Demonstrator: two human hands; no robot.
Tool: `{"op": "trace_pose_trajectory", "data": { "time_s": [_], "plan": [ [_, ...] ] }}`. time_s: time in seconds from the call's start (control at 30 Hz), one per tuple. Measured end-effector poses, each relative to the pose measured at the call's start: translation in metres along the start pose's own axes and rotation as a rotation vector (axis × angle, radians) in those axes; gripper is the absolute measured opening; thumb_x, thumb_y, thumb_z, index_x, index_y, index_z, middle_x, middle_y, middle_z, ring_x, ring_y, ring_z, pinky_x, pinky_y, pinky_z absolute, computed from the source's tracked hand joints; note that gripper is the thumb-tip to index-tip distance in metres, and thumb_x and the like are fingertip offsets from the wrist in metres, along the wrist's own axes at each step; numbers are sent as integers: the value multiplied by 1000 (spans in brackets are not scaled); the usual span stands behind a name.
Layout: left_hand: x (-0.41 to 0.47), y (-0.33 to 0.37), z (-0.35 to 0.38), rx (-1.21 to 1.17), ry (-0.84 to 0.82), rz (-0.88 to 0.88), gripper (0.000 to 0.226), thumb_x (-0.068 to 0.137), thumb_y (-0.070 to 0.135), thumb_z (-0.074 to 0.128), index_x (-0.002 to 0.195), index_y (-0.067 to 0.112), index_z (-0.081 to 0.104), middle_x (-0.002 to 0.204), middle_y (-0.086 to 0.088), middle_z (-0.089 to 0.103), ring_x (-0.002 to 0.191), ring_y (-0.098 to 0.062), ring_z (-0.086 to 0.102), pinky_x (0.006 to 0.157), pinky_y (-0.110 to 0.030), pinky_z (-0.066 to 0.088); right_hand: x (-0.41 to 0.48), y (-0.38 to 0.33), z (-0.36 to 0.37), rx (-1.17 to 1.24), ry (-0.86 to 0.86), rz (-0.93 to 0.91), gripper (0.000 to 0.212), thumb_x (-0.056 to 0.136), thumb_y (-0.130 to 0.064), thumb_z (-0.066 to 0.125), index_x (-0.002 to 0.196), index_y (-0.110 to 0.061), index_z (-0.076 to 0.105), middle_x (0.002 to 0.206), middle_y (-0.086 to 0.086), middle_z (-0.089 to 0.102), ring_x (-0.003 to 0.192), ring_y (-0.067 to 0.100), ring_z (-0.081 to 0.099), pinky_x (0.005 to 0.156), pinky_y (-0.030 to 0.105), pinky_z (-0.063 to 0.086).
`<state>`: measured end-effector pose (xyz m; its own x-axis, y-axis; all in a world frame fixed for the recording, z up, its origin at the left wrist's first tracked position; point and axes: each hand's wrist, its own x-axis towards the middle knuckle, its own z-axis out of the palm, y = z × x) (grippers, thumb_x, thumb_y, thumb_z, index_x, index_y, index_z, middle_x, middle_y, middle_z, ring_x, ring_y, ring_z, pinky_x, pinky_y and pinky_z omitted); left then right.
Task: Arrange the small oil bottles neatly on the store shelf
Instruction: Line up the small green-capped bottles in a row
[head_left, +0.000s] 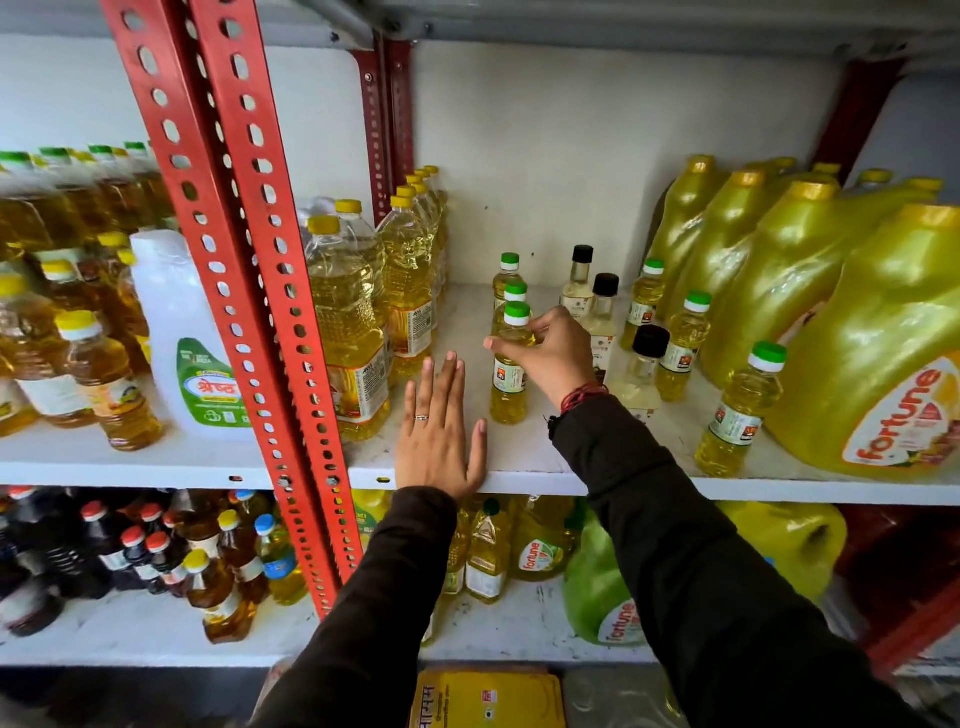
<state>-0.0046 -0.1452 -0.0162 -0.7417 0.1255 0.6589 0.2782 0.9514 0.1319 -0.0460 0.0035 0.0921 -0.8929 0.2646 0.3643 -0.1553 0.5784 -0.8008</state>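
Small yellow oil bottles with green caps stand on the white shelf (524, 457). My right hand (550, 356) grips the neck of the front small bottle (510, 384), which stands upright in a row with two more small bottles (508, 273) behind it. My left hand (441, 431) lies flat and open on the shelf, just left of that bottle, fingers pointing back. Three clear black-capped bottles (605, 306) stand right of my right hand. More green-capped small bottles (737, 410) stand in a line further right.
Tall yellow-capped oil bottles (348, 332) stand left of my left hand, beside red perforated uprights (270, 291). Large yellow Fortune jugs (878, 364) fill the right end. A white jug (187, 338) and darker oil bottles occupy the left bay. The lower shelf holds more bottles.
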Motion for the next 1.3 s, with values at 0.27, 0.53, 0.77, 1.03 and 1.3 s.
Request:
{"op": "trace_pose_trajectory", "data": {
  "time_s": [0.27, 0.53, 0.77, 1.03, 1.3],
  "plan": [
    [0, 1, -3, -8, -13, -4, 76, 99, 44, 28, 163, 3, 19, 171, -13, 8, 159, -30, 5, 129, -38, -10, -1, -4, -10, 108, -100, 3, 35, 77, -33, 81, 105, -15, 71, 93, -6, 64, 85, 7, 61, 66, 6, 41],
    [0, 1, -2, -4, -20, -1, 76, 99, 44, 27, 163, 3, 20, 172, -13, 12, 160, -29, 5, 128, -37, -11, 1, 1, -17, 180, -74, 22, 23, 66, -21, 90, 80, -20, 72, 73, -12, 66, 64, -11, 59, 52, -2, 40],
    [0, 2, -3, -21, -16, 7, 74, 100, 42, 25, 162, 2, 21, 171, -14, 13, 159, -29, 6, 129, -37, -10, 2, -1, -12, 44, 0, 22, 54, 55, -47, 93, 90, -13, 70, 91, 2, 73, 84, 17, 69, 77, 31, 57],
    [-1, 1, -2, -26, -3, -3, 74, 99, 40, 26, 162, 2, 21, 171, -14, 13, 159, -29, 6, 129, -36, -10, -3, -1, -8, 42, -16, -50, 42, 66, -37, 90, 98, -13, 78, 94, 2, 78, 79, 11, 66, 68, 16, 49],
    [0, 1, 0, -8, -9, -8, 75, 99, 42, 25, 163, 3, 20, 172, -14, 12, 160, -29, 5, 129, -36, -10, -10, -4, -13, -10, -15, -57, 43, 65, -42, 89, 97, -15, 79, 96, 3, 79, 85, 16, 70, 79, 29, 55]
  ]
}}
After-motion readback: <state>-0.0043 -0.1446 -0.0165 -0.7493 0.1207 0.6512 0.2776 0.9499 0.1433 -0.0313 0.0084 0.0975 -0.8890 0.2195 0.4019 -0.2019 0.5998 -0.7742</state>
